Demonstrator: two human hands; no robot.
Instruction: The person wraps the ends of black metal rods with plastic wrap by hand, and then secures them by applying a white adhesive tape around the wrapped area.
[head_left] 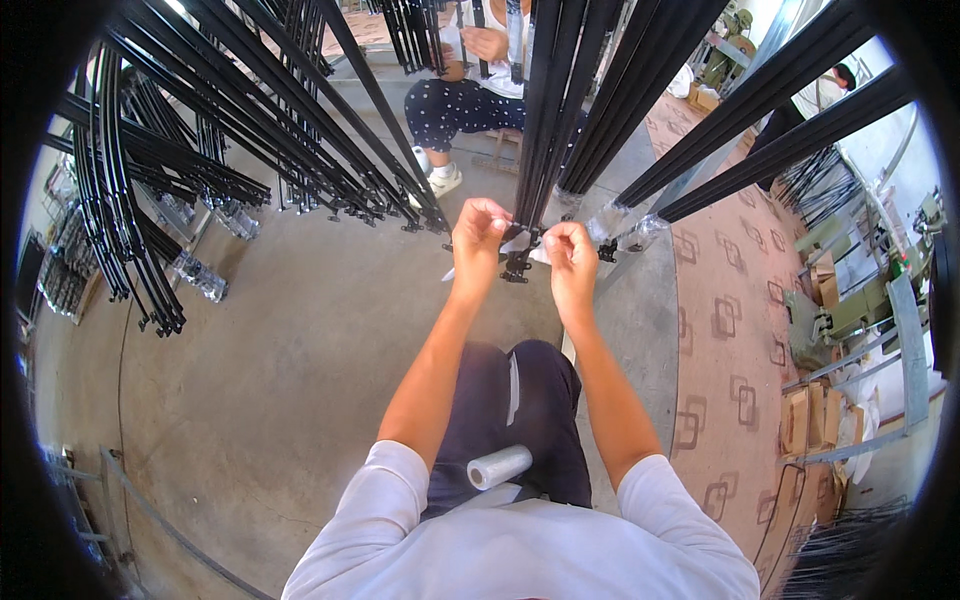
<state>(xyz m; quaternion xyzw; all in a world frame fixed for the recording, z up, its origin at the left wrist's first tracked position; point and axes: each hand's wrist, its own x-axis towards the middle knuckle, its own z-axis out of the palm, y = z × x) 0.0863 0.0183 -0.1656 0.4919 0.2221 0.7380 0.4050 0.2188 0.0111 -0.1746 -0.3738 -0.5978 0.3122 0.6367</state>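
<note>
Fingers (487,212) of the left hand (477,240) are drawn together with the thumb, and those of the right hand (568,262) are likewise closed tip to tip; what lies pinched between them is too small to tell; the two hands face each other, slightly apart, at the lower part of a bundle of black rods (545,120), which leans up and away from the person, its dark end fittings (516,268) showing between the wrists; a scrap of whitish film (540,254) shows beside the right hand; a roll of clear film (499,467) lies on the person's dark trousers (545,420), and whether it bears print cannot be told at this size; to the right, further rods end in clear wrapping (640,233), too blurred to show any lettering; more black rods (290,110) slant in from the left above the concrete floor (280,330); opposite, a co-worker's hand (485,43) is raised above dotted trousers (455,115); the pinkish carpet (700,350) carries linked rounded outlines, a pattern rather than writing
</note>
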